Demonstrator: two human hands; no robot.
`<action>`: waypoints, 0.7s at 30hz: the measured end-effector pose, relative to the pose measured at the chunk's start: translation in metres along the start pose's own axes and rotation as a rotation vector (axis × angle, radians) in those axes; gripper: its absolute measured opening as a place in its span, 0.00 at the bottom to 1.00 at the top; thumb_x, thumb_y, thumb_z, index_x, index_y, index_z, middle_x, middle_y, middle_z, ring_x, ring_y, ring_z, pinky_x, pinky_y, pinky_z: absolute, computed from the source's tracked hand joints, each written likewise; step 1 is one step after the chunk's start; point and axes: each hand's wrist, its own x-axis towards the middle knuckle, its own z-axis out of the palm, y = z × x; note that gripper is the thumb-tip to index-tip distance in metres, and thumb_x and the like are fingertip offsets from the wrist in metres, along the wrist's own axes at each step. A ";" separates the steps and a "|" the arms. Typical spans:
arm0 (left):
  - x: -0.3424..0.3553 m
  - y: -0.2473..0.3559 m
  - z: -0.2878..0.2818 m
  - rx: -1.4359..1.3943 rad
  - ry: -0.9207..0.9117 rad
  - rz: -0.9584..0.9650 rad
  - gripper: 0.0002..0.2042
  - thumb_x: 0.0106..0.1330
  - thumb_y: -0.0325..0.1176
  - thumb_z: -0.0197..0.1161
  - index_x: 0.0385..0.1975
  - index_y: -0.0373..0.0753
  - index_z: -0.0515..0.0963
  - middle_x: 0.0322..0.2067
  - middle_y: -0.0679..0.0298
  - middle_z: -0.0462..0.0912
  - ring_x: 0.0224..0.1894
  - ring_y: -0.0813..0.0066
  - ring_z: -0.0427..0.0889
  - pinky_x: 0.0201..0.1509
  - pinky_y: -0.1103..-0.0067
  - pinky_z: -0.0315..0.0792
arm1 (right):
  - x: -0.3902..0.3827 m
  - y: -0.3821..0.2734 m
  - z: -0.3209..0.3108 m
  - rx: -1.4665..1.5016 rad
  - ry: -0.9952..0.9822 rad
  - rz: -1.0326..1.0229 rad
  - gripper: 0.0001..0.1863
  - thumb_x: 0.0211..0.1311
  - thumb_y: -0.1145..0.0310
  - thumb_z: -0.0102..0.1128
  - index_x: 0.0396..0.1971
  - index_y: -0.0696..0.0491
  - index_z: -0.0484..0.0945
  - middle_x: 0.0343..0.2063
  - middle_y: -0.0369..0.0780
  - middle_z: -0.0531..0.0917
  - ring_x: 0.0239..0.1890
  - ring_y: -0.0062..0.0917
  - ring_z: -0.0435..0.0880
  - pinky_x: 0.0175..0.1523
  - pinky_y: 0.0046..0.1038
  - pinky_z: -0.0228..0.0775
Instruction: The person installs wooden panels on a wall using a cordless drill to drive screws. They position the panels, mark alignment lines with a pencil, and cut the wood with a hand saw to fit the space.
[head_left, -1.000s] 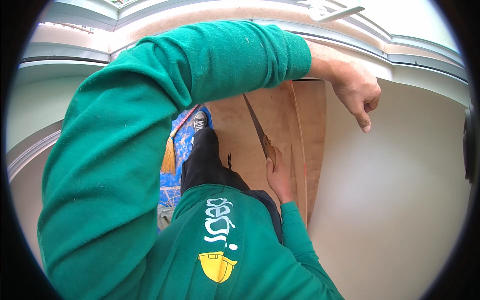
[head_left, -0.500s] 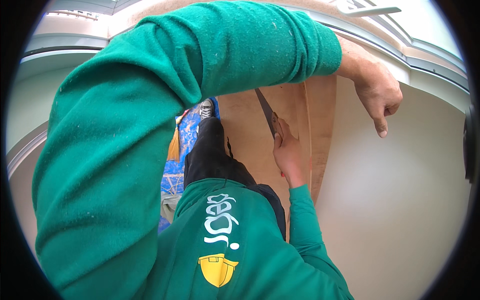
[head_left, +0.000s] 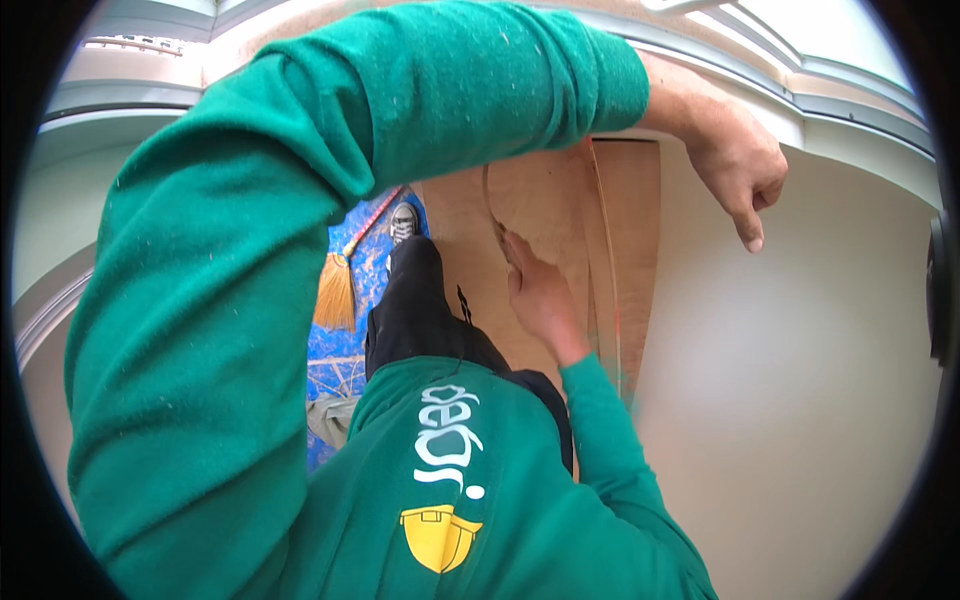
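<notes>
My left arm reaches across the top of the view, and my left hand [head_left: 738, 165] hangs at the upper right in front of the pale wall. Its fingers are curled in with the thumb pointing down, and nothing shows in them. Near the middle, my right hand [head_left: 545, 300] is closed around the handle of a handsaw [head_left: 487, 192]. The saw's blade appears almost edge-on and runs up toward my left sleeve, which may hide its tip. Behind the saw lies a brown wooden board [head_left: 550, 195]; whether the blade touches it I cannot tell.
A straw broom [head_left: 337, 292] lies on a blue sheet [head_left: 352, 345] at the left, near my shoe [head_left: 404, 222]. Crumpled grey cloth [head_left: 332, 418] sits below it. A window frame [head_left: 850, 118] runs along the top, and a pale wall [head_left: 770, 400] fills the right.
My right hand has moved left and slightly up with the handsaw, whose blade has turned from its broad side to nearly edge-on. My left hand has shifted slightly left and up, staying curled.
</notes>
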 end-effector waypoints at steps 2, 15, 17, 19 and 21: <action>-0.001 0.001 0.000 0.019 0.014 -0.063 0.31 0.73 0.64 0.68 0.37 0.35 0.89 0.31 0.53 0.89 0.39 0.57 0.91 0.43 0.60 0.84 | -0.008 -0.002 0.004 0.060 0.056 0.108 0.28 0.76 0.73 0.58 0.74 0.52 0.72 0.50 0.60 0.88 0.52 0.60 0.87 0.55 0.54 0.81; 0.001 -0.003 0.002 -0.013 -0.002 -0.018 0.30 0.74 0.64 0.67 0.35 0.35 0.89 0.28 0.57 0.86 0.36 0.61 0.88 0.41 0.61 0.82 | -0.032 0.032 -0.004 0.085 0.145 0.175 0.27 0.80 0.68 0.55 0.76 0.46 0.71 0.48 0.57 0.90 0.42 0.54 0.91 0.48 0.48 0.81; 0.000 -0.003 0.002 -0.004 0.004 -0.018 0.30 0.74 0.64 0.67 0.35 0.35 0.89 0.27 0.57 0.86 0.35 0.62 0.88 0.41 0.62 0.81 | -0.035 0.033 -0.004 0.086 0.150 0.200 0.27 0.80 0.68 0.55 0.76 0.47 0.71 0.48 0.57 0.90 0.42 0.54 0.91 0.48 0.48 0.81; -0.001 -0.002 0.002 -0.019 -0.006 -0.029 0.30 0.74 0.64 0.67 0.35 0.35 0.89 0.28 0.58 0.86 0.35 0.62 0.88 0.41 0.62 0.81 | -0.039 0.033 -0.004 0.083 0.076 0.281 0.29 0.79 0.71 0.56 0.77 0.48 0.70 0.49 0.59 0.89 0.47 0.57 0.90 0.50 0.49 0.81; -0.001 -0.002 0.001 -0.008 -0.005 -0.029 0.30 0.74 0.63 0.67 0.35 0.34 0.89 0.28 0.58 0.86 0.36 0.62 0.88 0.41 0.62 0.81 | -0.041 0.034 0.000 0.087 0.074 0.290 0.30 0.78 0.72 0.57 0.77 0.49 0.69 0.48 0.60 0.89 0.49 0.59 0.89 0.51 0.49 0.80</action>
